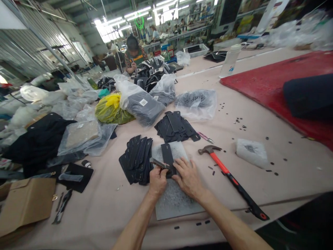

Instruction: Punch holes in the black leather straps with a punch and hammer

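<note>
A black strap-like piece [167, 154] lies flat on a grey speckled board [171, 201]. My left hand [158, 180] is closed around a slim metal tool [159, 163], whose exact kind I cannot make out; it lies over the lower part of the piece. With fingers spread, my right hand [189, 176] rests on the board and the right edge of the piece. Left of the board is a fanned pile of similar black pieces [137, 158]. Another black pile [175, 125] sits beyond the board. A claw hammer [229, 175] with a red and black handle lies to the right.
Small scissors-like snips [205, 137] lie behind the hammer. Small dark bits dot the table around a white wrapped block [251, 152]. Plastic-wrapped bundles [144, 104] stand farther back. A cutter [63, 206] and a brown box [28, 203] are at left. Another person [134, 53] sits across.
</note>
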The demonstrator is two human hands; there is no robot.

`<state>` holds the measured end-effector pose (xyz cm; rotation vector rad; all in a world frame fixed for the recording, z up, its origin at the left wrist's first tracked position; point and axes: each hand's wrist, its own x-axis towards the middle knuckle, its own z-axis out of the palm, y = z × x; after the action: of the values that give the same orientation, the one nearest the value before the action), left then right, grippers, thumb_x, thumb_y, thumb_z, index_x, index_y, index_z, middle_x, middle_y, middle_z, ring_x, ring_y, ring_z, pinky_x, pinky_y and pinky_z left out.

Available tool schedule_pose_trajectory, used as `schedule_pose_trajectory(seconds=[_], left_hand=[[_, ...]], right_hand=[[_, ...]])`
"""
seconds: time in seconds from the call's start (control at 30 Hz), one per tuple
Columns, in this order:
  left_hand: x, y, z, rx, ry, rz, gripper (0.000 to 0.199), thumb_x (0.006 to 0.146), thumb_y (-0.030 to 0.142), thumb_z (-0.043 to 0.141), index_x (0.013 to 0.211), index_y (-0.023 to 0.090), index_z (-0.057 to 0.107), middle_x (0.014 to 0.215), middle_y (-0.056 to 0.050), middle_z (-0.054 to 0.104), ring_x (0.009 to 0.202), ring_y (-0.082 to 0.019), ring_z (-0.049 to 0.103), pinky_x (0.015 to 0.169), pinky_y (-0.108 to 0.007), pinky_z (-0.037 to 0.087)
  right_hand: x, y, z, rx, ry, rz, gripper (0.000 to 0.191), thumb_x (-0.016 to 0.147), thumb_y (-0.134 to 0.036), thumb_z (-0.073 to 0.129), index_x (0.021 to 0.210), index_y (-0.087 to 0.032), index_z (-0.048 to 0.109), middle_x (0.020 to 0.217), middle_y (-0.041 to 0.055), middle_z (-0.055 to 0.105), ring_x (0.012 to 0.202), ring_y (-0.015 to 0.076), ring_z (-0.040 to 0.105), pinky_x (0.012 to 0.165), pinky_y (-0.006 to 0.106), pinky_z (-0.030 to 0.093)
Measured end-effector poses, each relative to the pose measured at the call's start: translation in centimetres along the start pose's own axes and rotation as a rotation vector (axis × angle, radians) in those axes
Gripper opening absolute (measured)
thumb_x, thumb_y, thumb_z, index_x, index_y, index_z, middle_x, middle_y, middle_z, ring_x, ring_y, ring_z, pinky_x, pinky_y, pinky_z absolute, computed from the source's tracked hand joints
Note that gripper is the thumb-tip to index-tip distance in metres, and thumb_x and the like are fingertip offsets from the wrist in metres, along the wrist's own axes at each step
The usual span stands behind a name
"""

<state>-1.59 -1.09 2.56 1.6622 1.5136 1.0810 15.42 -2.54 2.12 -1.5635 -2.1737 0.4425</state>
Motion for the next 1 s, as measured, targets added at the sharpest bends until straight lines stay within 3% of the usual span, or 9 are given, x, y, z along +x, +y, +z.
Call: schedule_pose_trajectory(seconds=[0.57,1.0], left_hand=[[-0.35,-0.87,0.15,-0.045,-0.059,0.01,0.02,0.086,0.02,0.055,0.096,0.019,0.072,0.099,-0.005,0.075,0.097,-0.02,0.069,0.09,-0.032,0.055],[-0.21,-0.81,0.33,0.023,-0.067,0.027,0.02,0.087,0.022,0.054,0.097,0.019,0.071,0.102,-0.006,0.074,0.101,-0.021,0.068,0.094,-0.036,0.053]], right_hand=[[0.2,0.29,-0.07,0.058,-0.016,0.058,0.044,0.085,-0.029,0.063,0.128,-0.026,0.056,0.144,0.0059,0.046,0.138,0.0286,0.03,0.111,0.056,0.02],[0.34,0.13,0.0,0.046,0.039,0.056,0.041,0.086,-0.029,0.061,0.127,-0.025,0.057,0.142,0.0091,0.049,0.135,0.0314,0.035,0.109,0.061,0.022]])
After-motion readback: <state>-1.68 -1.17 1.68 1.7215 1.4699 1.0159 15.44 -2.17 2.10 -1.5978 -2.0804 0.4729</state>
